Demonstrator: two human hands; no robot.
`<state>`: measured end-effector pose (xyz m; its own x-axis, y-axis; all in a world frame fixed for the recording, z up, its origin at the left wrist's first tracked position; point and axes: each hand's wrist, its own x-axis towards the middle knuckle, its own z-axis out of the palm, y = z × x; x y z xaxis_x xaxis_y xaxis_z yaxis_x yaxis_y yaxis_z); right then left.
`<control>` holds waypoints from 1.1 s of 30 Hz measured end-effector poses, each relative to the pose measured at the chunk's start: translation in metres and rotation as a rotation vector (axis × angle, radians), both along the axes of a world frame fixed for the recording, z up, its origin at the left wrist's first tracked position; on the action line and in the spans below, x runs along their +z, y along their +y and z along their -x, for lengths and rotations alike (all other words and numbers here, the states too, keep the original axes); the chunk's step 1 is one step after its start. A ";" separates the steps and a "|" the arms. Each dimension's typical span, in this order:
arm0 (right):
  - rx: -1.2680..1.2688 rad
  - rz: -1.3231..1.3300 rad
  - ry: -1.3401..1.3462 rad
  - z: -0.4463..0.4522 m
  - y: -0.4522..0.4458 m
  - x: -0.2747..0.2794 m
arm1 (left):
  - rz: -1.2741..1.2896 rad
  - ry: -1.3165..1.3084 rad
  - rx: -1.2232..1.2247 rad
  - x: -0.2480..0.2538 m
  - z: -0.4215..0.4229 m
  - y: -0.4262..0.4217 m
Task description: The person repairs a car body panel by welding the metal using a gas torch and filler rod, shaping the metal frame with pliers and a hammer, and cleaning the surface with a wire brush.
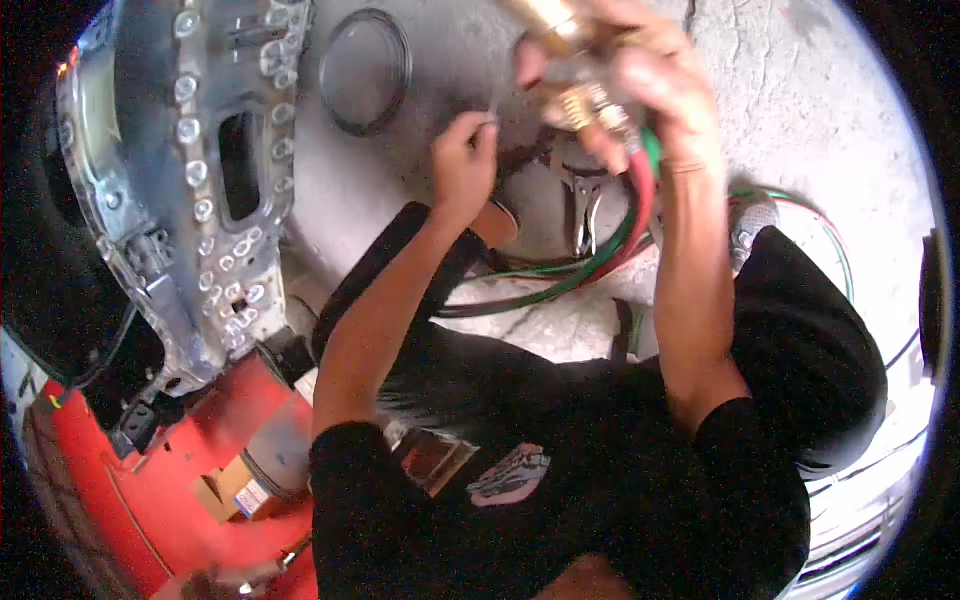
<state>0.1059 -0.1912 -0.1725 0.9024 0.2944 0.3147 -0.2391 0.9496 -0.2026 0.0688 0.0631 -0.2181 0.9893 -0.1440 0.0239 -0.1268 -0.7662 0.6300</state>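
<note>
My right hand is raised at the top and wrapped round a brass gas torch, slightly blurred. From the torch's valve end a red hose and a green hose run down to the floor. Left of it, my left hand is closed in a pinch on a thin wire, faint and pointing upward. A pair of locking pliers lies on the floor between my forearms.
A coil of thin wire lies on the grey floor at upper left. A metal vehicle panel with many round spots stands at left. Below it are a red surface and a small cardboard box. Hoses loop across the floor near my feet.
</note>
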 end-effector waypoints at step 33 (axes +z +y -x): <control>-0.127 0.214 -0.047 0.035 -0.055 0.036 | 0.060 0.581 0.117 0.030 0.071 -0.038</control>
<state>0.0714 -0.2464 -0.1366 0.9222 0.2443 0.2997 -0.1065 0.9056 -0.4105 -0.0019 0.0249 -0.1883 0.8520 -0.0484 -0.5213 0.3346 -0.7154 0.6134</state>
